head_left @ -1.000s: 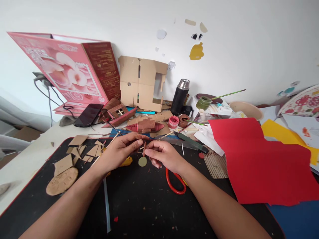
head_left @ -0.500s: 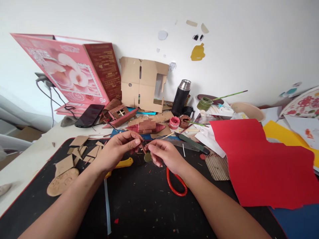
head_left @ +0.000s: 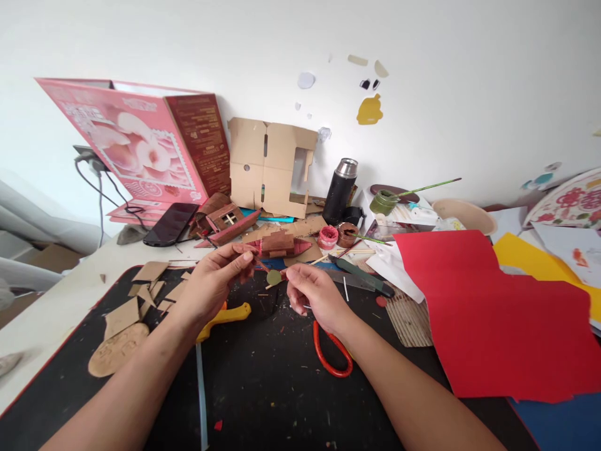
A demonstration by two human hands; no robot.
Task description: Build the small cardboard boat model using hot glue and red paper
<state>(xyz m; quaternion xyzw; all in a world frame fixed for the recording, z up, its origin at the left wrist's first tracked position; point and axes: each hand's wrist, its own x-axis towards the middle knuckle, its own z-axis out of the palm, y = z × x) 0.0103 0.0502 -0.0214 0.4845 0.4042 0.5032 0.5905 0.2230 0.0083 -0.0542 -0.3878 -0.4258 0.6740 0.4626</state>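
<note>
My left hand pinches one end of a thin reddish-brown strip between thumb and fingertips. A small olive-green disc sits along this strip, between my hands. My right hand is closed, its thumb and forefinger at a reddish bit on the disc's other side; how it joins the disc is too small to tell. Below my right wrist lies a red scissor-like handle loop. Beside my left wrist rests a yellow-handled tool, partly hidden by the forearm.
Two brown model boats stand behind my hands, near paint jars and a black flask. Cardboard scraps lie left on the black mat. A green-handled knife and red sheet lie right.
My hands have moved slightly apart, showing more of the strip and disc between them. The disc has shifted up and a little left. The camera view has tilted slightly.
</note>
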